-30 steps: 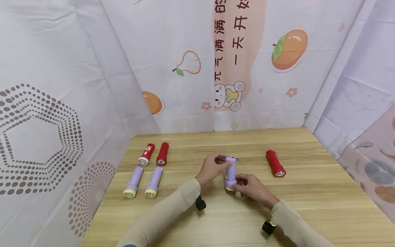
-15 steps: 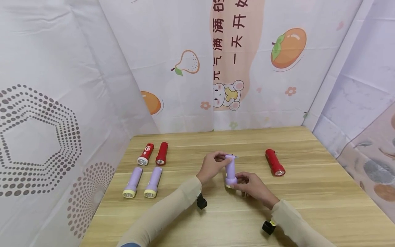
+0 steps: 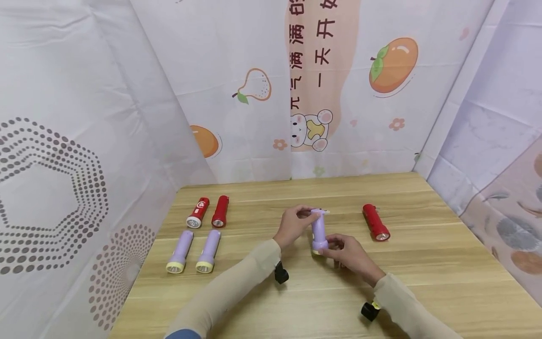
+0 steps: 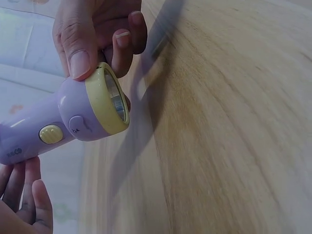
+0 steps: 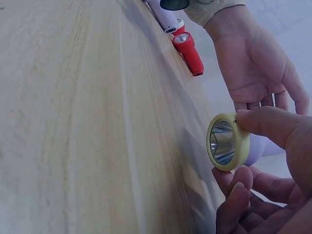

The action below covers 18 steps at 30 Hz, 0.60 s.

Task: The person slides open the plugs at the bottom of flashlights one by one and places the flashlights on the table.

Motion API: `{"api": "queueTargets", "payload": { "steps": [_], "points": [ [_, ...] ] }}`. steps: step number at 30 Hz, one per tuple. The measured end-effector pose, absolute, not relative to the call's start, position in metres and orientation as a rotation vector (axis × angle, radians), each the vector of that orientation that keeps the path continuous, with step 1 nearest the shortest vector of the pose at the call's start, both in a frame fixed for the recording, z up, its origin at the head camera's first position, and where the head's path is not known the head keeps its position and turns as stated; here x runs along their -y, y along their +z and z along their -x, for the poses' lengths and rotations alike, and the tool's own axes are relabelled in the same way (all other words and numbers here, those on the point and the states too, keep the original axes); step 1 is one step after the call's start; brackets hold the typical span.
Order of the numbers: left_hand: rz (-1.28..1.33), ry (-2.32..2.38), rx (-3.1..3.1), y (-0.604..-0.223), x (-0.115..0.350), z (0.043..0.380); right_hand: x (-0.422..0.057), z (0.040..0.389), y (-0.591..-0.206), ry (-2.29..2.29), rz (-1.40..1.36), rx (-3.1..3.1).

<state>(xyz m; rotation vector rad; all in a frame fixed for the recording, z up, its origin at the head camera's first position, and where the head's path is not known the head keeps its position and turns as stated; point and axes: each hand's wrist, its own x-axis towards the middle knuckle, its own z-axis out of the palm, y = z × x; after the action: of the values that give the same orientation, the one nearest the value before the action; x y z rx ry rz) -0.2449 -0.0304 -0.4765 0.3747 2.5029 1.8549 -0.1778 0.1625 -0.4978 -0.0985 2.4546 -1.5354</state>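
Between both hands a purple flashlight is held nearly upright, its yellow-rimmed head down. My left hand grips it by the tail end, where a small pale piece juts out to the right. Lower down, my right hand pinches the head, thumb on the yellow rim. The left wrist view shows a ribbed yellow switch on the barrel. In the right wrist view the clear lens and silver reflector face out, and much of the barrel is hidden behind the fingers.
On the wooden table, two purple flashlights, one left of the other, lie at the left. Behind them are a red flashlight with a white rim and a plain red one. Another red flashlight lies at the right. Printed curtains surround the table.
The flashlight has tilted a little, so more of its tail end shows from above. Both hands have risen slightly with it. The table flashlights lie as before; the head view has shifted slightly.
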Motion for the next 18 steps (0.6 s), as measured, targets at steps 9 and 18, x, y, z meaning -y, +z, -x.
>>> {"api": "queueTargets", "payload": {
  "steps": [9, 18],
  "points": [
    [-0.327, 1.853, -2.478, -0.479, 0.02, 0.25, -0.168, 0.176, -0.493, -1.585, 0.035, -2.412],
    [-0.261, 1.838, -2.486, -0.481, 0.01, 0.256, -0.175, 0.176, -0.494, -1.569, 0.018, -2.408]
  ]
}}
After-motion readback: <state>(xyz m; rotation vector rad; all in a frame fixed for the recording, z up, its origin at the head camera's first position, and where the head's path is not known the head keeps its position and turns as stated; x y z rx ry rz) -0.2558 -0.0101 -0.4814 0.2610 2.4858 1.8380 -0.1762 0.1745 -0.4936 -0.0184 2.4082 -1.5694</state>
